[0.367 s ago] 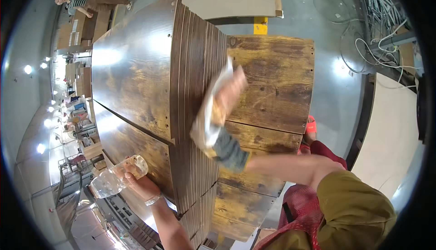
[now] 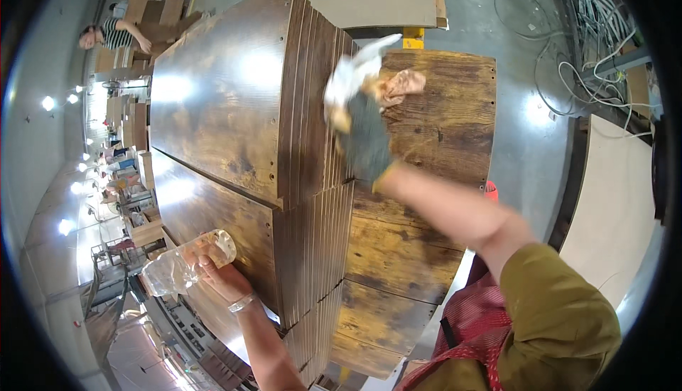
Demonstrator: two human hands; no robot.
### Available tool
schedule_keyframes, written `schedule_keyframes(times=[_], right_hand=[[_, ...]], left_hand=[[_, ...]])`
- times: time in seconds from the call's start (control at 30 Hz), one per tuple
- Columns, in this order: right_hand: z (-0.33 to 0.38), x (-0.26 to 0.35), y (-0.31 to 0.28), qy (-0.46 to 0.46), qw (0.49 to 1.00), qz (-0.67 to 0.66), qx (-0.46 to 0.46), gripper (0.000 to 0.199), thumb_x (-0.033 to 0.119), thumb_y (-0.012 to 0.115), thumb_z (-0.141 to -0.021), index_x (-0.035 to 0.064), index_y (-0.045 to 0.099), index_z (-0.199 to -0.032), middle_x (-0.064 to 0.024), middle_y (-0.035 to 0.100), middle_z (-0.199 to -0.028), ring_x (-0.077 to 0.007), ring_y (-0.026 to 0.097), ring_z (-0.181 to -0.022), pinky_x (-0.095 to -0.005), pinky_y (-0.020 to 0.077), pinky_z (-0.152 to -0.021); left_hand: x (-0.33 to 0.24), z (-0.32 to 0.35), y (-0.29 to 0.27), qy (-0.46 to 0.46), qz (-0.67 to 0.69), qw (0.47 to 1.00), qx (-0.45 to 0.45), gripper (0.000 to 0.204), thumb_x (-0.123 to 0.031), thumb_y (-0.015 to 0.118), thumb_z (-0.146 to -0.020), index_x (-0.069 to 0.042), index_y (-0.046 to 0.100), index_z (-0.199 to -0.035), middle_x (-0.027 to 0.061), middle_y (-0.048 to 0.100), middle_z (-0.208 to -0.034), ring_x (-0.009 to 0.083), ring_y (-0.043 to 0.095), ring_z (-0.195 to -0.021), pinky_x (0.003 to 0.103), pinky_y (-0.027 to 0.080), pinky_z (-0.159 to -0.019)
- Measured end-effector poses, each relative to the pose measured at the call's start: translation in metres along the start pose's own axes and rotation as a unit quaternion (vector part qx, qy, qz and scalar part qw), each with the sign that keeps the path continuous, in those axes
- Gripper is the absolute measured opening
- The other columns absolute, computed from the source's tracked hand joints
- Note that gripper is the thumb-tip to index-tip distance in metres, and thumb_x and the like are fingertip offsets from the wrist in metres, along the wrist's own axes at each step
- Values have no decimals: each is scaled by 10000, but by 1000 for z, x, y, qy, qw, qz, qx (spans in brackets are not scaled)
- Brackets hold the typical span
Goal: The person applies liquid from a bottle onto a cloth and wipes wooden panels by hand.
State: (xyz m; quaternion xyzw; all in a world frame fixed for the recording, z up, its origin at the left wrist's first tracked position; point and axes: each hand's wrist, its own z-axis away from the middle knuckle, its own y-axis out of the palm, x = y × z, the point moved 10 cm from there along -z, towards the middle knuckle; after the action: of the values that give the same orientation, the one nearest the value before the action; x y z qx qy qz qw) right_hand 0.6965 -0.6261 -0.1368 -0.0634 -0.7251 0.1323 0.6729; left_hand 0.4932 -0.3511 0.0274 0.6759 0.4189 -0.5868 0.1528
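Observation:
My left hand [image 2: 226,282] is wrapped round a clear plastic bottle [image 2: 162,272], held tilted above the lower stack of brown wood-grain panels [image 2: 213,203]. My right hand [image 2: 364,135], in a dark grey glove and blurred by motion, grips a crumpled rag [image 2: 353,78] that looks white with a pinkish-brown part. The rag is at the far end of the layered edges of the upper panel stack [image 2: 220,93]. Beneath my right arm lie more wood-grain panels [image 2: 444,125], lower than the stacks' tops. The fingers inside the rag are mostly hidden.
A pale board [image 2: 369,0] lies beyond the stacks, and another pale board [image 2: 611,199] is at the right. Loose cables [image 2: 590,82] and a heap of metal strips [image 2: 600,11] are at the far right. A person in a striped top [image 2: 117,34] stands at the far left.
My right hand and the rag have moved away from me along the upper stack's edges. My left hand still holds the bottle, only slightly shifted in view.

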Motion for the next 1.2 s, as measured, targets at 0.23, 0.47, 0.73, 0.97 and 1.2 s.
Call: schedule_keyframes(times=[0.23, 0.47, 0.73, 0.97, 1.2], right_hand=[[65, -27, 62, -20, 975, -174, 137, 494, 11, 514, -756, 44, 414, -1239, -192, 436, -1209, -305, 410, -1151, -359, 407, -942], [93, -34, 77, -71, 970, -172, 154, 440, 24, 522, -752, 28, 454, -1187, -178, 456, -1171, -296, 451, -1090, -365, 361, -957], [79, 5, 37, -212, 977, 11, 35, 503, 37, 569, -685, 18, 456, -1175, -188, 423, -1207, -329, 450, -1084, -408, 343, -956], [47, -4, 25, -159, 987, 18, 8, 535, 0, 482, -722, 18, 390, -1248, -229, 410, -1194, -377, 417, -1086, -447, 338, -934], [91, 7, 44, -216, 975, 46, 21, 420, 41, 466, -756, 7, 450, -1175, -204, 477, -1115, -340, 482, -1021, -425, 384, -885]], left_hand=[[3, -3, -10, 8, -1, 1000, 2, 691, -403, 561, -823, -61, 242, -1331, 135, 393, -1237, 248, 386, -1145, 397, 293, -998], [-5, -1, 5, 11, -11, 1000, 9, 724, -424, 540, -824, -59, 204, -1352, 137, 390, -1230, 252, 379, -1149, 395, 292, -992], [0, -4, -5, 12, -7, 999, 36, 735, -408, 515, -842, -60, 149, -1376, 134, 376, -1232, 260, 379, -1148, 403, 276, -997], [-1, -4, -1, 26, -24, 999, 27, 668, -400, 489, -859, -78, 199, -1366, 128, 390, -1227, 257, 388, -1141, 408, 295, -987], [-5, -4, 1, 20, -31, 999, -7, 662, -437, 503, -838, -60, 256, -1322, 134, 394, -1221, 258, 400, -1128, 397, 317, -973]])
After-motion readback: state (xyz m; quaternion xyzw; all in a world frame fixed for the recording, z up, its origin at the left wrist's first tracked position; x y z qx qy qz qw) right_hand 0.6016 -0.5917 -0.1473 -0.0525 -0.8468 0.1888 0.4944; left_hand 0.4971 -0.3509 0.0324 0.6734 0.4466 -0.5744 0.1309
